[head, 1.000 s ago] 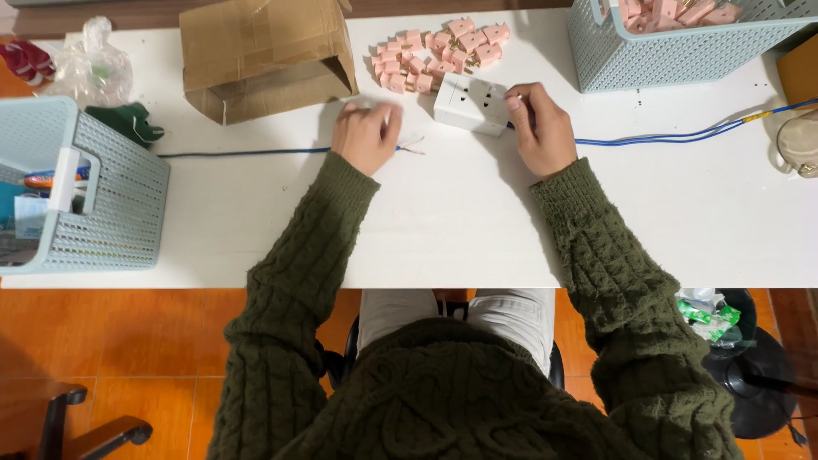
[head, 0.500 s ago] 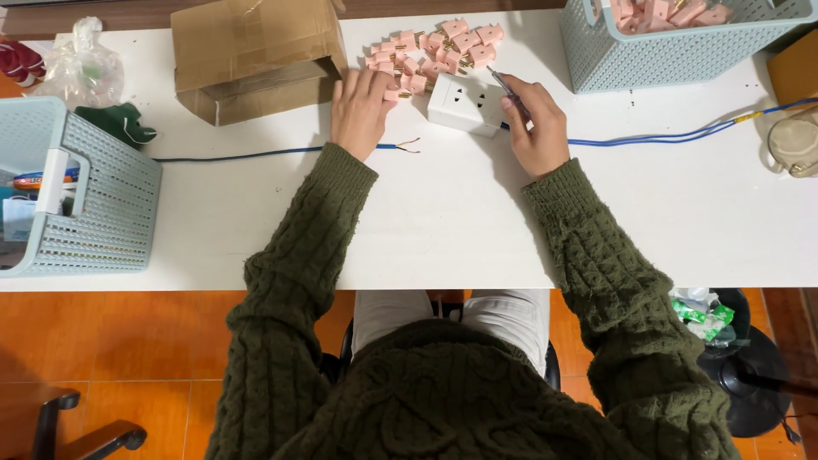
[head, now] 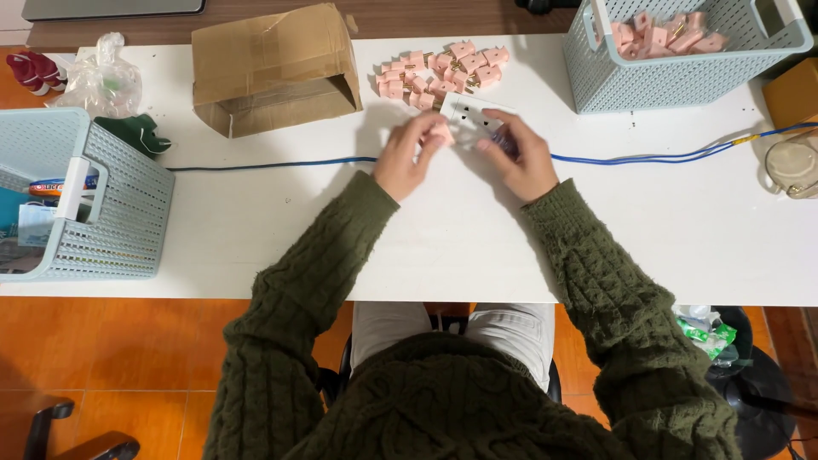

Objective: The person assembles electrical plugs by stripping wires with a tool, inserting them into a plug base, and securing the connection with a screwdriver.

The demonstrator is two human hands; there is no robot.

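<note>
My left hand (head: 406, 156) pinches a small pink plug adapter (head: 443, 133) between thumb and fingers, close to the white power strip (head: 471, 112). My right hand (head: 517, 157) rests on the near right end of that strip, fingers curled over it where the blue cable (head: 648, 158) leaves it. Just beyond the strip, a pile of pink plug adapters (head: 439, 71) sits on the white table (head: 443, 247). Both arms wear dark green knitted sleeves.
An open cardboard box (head: 271, 70) lies on its side at the back left. A teal basket (head: 682, 51) with more pink adapters stands at the back right, another teal basket (head: 81, 200) at the left edge. A plastic bag (head: 100, 81) and a glass jar (head: 792, 166) sit near the table's ends.
My left hand reached to the pink pile, took one adapter, and has come back with it to the strip. My right hand stayed on the strip.
</note>
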